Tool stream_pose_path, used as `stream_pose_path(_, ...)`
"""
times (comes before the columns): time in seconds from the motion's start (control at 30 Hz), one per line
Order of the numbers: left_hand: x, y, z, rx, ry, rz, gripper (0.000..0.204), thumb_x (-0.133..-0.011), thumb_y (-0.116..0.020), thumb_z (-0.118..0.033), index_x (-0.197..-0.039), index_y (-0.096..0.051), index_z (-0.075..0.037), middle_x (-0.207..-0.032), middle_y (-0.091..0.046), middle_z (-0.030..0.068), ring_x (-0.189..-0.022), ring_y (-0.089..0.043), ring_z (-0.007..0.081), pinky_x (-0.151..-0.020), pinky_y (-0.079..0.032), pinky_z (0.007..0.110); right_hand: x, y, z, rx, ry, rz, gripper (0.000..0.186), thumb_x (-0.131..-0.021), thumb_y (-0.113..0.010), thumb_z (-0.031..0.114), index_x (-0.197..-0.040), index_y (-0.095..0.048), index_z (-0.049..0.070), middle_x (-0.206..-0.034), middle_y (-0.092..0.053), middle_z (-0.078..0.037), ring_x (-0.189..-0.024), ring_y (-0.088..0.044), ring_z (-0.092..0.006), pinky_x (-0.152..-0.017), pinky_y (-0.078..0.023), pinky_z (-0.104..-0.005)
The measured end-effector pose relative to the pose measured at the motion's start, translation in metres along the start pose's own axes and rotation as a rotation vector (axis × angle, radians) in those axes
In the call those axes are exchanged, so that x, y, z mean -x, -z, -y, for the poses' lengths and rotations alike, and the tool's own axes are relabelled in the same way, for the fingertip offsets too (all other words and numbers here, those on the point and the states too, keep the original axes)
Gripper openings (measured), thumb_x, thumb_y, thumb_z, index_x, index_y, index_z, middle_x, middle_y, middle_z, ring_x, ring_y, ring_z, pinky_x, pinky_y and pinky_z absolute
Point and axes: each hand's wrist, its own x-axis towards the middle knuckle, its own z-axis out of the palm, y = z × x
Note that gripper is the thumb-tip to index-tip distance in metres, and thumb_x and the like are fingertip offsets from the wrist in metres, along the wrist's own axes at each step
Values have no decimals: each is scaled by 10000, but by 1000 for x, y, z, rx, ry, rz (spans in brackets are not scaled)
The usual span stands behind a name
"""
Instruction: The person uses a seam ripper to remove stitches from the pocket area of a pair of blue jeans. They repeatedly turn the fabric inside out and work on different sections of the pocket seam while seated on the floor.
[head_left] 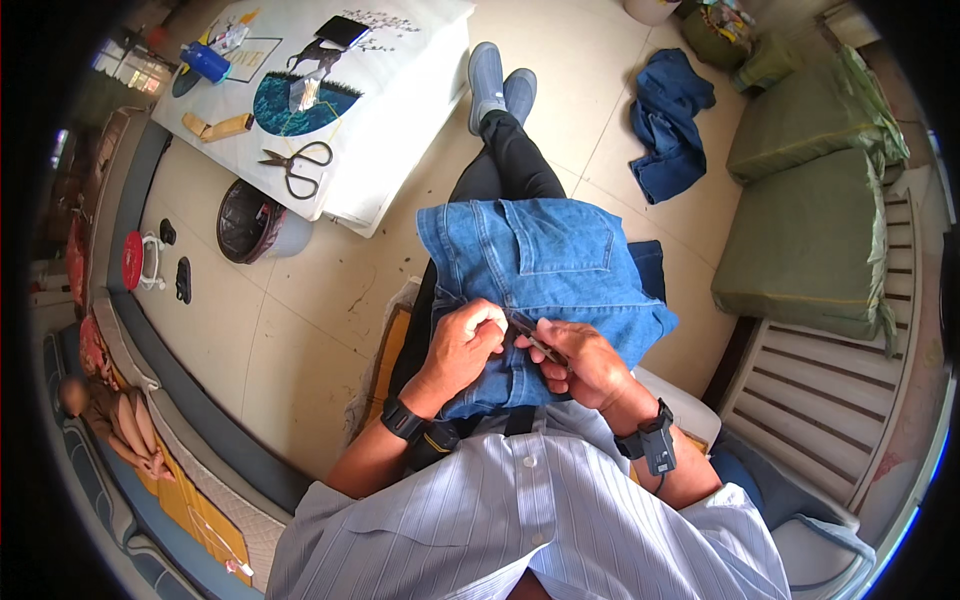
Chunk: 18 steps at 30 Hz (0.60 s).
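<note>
Light-blue denim (630, 285) is spread over my lap, with a stitched pocket and seams on its upper face. My left hand (462, 345) is closed in a pinch on the denim by a seam; any thread between its fingers is too small to see. In my right hand (588, 365) is a small dark metal tool (532, 334), slim like thread snips. Its tip points toward my left fingers and lies close to the seam. A darker blue piece of denim (650, 265) shows from beneath at the right.
Ahead left, a white-covered table (400, 110) holds black-handled scissors (298, 168), a blue spool-like object (205, 62) and a dark phone-like slab (341, 32). Beneath its edge stands a bin (262, 225). Jeans (668, 125) lie on the floor. Green bundles (800, 240) rest on a slatted bench (815, 390).
</note>
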Motion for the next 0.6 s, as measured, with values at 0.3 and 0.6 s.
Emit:
stream_pose_path(0.3,3,-4,3,63,19,-8,83,-1021,-605,-39,-996,-647,29,-878,-687,73,-760,-717,146,-702,-579,288,-9,0,-3,22,-66,-38,410,-1136,-500,358,-1093,-681,-8,-880,-537,10,-601,-415,-82,-502,-346,-262)
stream_pose_path(0.6,2,-3,6,149,95,-23,96,-1029,-608,-66,-1010,-665,9,-898,-709,74,-783,-718,139,-712,-581,289,-13,13,-9,-71,-45,87,332,-1111,-506,263,-1131,-676,-21,-896,-646,-42,-603,-455,-92,-497,-354,-263)
